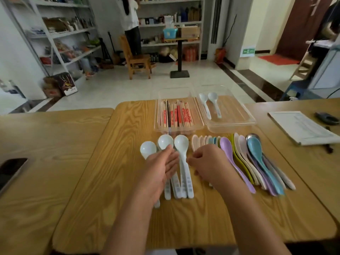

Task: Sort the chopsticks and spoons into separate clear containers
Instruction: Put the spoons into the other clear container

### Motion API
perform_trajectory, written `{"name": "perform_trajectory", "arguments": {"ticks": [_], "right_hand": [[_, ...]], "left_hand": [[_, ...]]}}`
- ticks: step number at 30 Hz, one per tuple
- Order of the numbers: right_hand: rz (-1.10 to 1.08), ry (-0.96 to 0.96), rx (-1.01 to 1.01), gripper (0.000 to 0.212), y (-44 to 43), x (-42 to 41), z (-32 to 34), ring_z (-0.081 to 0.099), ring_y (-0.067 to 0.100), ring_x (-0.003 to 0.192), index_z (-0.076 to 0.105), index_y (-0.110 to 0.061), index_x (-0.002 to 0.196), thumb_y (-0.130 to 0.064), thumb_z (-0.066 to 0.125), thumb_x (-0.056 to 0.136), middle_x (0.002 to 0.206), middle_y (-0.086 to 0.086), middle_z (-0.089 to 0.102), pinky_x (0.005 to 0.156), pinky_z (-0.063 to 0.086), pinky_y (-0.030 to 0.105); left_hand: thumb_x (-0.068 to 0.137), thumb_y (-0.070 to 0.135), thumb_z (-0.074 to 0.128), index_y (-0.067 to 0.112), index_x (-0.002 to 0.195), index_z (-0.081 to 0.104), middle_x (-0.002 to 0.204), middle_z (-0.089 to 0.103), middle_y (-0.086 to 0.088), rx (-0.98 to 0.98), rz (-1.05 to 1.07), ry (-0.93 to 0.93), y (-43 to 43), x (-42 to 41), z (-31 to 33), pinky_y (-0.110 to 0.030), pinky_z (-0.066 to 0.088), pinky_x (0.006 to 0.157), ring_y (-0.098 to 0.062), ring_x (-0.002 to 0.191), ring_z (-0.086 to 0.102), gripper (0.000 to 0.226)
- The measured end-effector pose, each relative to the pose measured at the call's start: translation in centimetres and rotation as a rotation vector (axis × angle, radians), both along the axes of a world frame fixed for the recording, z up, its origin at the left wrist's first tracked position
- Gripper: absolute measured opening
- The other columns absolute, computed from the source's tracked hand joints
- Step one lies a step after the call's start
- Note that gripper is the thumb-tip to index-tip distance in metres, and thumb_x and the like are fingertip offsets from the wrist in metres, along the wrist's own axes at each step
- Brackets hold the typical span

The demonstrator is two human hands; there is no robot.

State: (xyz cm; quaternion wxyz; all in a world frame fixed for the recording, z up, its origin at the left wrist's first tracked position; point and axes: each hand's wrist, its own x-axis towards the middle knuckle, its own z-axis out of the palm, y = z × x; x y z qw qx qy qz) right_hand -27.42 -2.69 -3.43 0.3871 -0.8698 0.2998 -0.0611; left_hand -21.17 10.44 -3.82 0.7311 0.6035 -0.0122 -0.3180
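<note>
Three white spoons (181,144) lie side by side on the wooden table (114,177), bowls pointing away from me. My left hand (161,166) lies flat over their handles with straight fingers. My right hand (207,162) hovers just right of them with loosely curled fingers, over a row of small pastel spoons (204,140). Long coloured spoons (257,159) fan out further right. At the back, the left clear container (200,124) holds wrapped chopsticks (176,115). The right clear container (239,115) holds two white spoons (211,105).
A dark phone (11,170) lies at the table's left edge. A sheaf of papers (301,126) and a dark object (327,118) sit at the right. Beyond the table are a wooden chair, shelves and a person standing at them.
</note>
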Motion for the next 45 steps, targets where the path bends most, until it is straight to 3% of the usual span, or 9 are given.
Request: {"name": "perform_trajectory", "arguments": {"ticks": [9,15,21,26,30,32,38,43,45], "right_hand": [[-0.016,0.124,-0.190,0.016,1.2,1.0,-2.8,0.062,0.020,0.062,0.061,-0.010,0.076,-0.017,0.061,0.090,0.070,0.004,0.061,0.055,0.050,0.027],[-0.008,0.131,-0.131,0.014,1.4,1.6,-3.3,0.065,0.019,0.065,0.062,-0.011,0.079,-0.020,0.061,0.090,0.071,0.003,0.062,0.060,0.054,0.029],[-0.013,0.093,-0.110,0.019,1.7,1.6,-3.0,0.067,0.021,0.066,0.065,-0.008,0.080,-0.025,0.063,0.089,0.071,0.005,0.065,0.059,0.053,0.030],[-0.006,0.024,-0.085,0.026,1.8,1.0,-2.1,0.069,0.025,0.065,0.067,-0.003,0.079,-0.027,0.065,0.087,0.070,0.012,0.069,0.063,0.057,0.035],[-0.020,-0.043,-0.041,0.034,1.0,0.4,-0.9,0.043,0.012,0.038,0.054,-0.006,0.054,-0.018,0.063,0.084,0.041,-0.001,0.049,0.042,0.037,0.024],[-0.044,-0.082,-0.030,0.040,-0.4,0.2,0.2,0.036,0.011,0.036,0.045,-0.012,0.047,-0.016,0.063,0.082,0.036,-0.005,0.039,0.044,0.034,0.023],[-0.199,-0.101,-0.093,0.029,-9.2,3.0,4.6,0.054,0.013,0.047,0.069,0.000,0.071,-0.023,0.064,0.089,0.054,0.007,0.063,0.053,0.048,0.030],[-0.295,0.010,-0.283,0.015,-17.7,9.2,6.2,0.062,0.022,0.066,0.061,-0.004,0.079,-0.016,0.065,0.087,0.074,0.011,0.066,0.051,0.040,0.025],[-0.313,0.071,-0.349,0.017,-19.7,11.4,5.9,0.061,0.024,0.071,0.053,-0.006,0.074,-0.008,0.062,0.088,0.079,0.011,0.063,0.051,0.039,0.025]], "left_hand": [[0.100,0.033,0.055,0.008,0.128,0.058,0.123,0.067,-0.009,-0.005,-0.036,-0.009,0.5,-1.8,-0.1,-0.025,0.053,0.089,-0.018,0.113,0.064,0.038],[0.099,0.033,0.055,0.017,0.105,0.064,0.115,0.070,-0.007,0.003,-0.034,-0.022,0.6,-1.7,-0.2,-0.027,0.053,0.094,-0.016,0.109,0.067,0.019],[0.100,0.032,0.055,0.008,0.129,0.057,0.124,0.067,-0.010,-0.028,-0.032,-0.003,0.8,-1.4,-0.3,-0.031,0.050,0.102,-0.018,0.115,0.065,0.038],[0.099,0.031,0.056,0.006,0.130,0.058,0.121,0.069,-0.011,-0.070,-0.013,-0.012,1.0,-1.2,-0.2,-0.031,0.051,0.101,-0.018,0.112,0.067,0.039],[0.099,0.031,0.056,0.006,0.130,0.059,0.119,0.070,-0.010,-0.090,-0.019,-0.027,0.4,-0.7,0.1,-0.033,0.050,0.102,-0.018,0.111,0.067,0.040],[0.099,0.030,0.055,0.006,0.126,0.061,0.115,0.073,-0.008,-0.099,-0.043,-0.046,-0.7,-0.1,0.8,-0.032,0.052,0.100,-0.017,0.108,0.069,0.036],[0.100,0.034,0.053,0.007,0.130,0.056,0.124,0.067,-0.011,-0.047,-0.213,-0.102,-8.4,3.4,4.0,-0.037,0.048,0.105,-0.022,0.115,0.064,0.041],[0.100,0.036,0.053,0.018,0.092,0.063,0.095,0.071,-0.003,0.006,-0.294,-0.149,-15.7,7.5,6.5,-0.028,0.053,0.086,-0.014,0.091,0.067,0.022],[0.101,0.037,0.051,0.020,0.085,0.062,0.091,0.070,0.001,0.059,-0.297,-0.176,-18.2,9.2,6.7,-0.030,0.054,0.090,-0.013,0.091,0.066,0.026]]}}
